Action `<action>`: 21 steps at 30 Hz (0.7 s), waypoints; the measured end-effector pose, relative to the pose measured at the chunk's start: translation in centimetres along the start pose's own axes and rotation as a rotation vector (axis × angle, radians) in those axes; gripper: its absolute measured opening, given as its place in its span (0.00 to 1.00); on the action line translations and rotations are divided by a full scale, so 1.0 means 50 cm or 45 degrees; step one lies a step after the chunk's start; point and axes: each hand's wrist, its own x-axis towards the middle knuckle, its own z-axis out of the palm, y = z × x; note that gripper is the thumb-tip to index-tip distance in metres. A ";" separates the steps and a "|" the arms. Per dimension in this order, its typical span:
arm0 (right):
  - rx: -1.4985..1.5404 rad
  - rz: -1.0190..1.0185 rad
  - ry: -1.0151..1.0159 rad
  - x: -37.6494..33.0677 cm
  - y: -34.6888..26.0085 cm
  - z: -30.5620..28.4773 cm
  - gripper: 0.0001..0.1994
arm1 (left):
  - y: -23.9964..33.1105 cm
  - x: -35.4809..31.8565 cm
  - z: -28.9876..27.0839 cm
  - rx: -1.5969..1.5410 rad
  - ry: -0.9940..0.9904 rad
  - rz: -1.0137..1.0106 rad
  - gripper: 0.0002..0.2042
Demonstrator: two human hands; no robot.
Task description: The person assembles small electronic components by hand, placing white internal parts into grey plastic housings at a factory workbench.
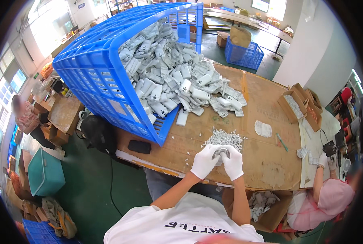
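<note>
In white gloves, my left hand [204, 162] and my right hand [232, 163] come together over the near edge of the table. Between them they grip a small grey-white plastic housing [221, 153], mostly covered by the fingers. Just beyond the hands lies a spread heap of tiny pale parts [224, 137]. Farther left, a big blue crate [90, 67] rests on its side, and a mound of white plastic housings [169, 79] spills from it onto the cardboard-covered table [262, 110].
Right of the hands lie a green pen-like tool [282, 142] and a whitish patch [263, 129]. Small cardboard boxes [292, 106] stand at the right edge. A carton of white parts [267, 205] sits below the table. A co-worker [321, 199] works at the right.
</note>
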 end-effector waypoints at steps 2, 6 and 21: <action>0.016 0.028 0.005 -0.009 0.003 0.000 0.08 | 0.006 -0.006 -0.002 0.063 0.032 0.012 0.21; -0.053 0.051 0.083 -0.022 0.034 0.013 0.06 | -0.006 -0.001 0.000 0.022 -0.001 0.071 0.18; 0.738 0.293 0.040 -0.009 0.018 0.029 0.10 | 0.015 0.038 -0.016 0.054 -0.053 0.024 0.21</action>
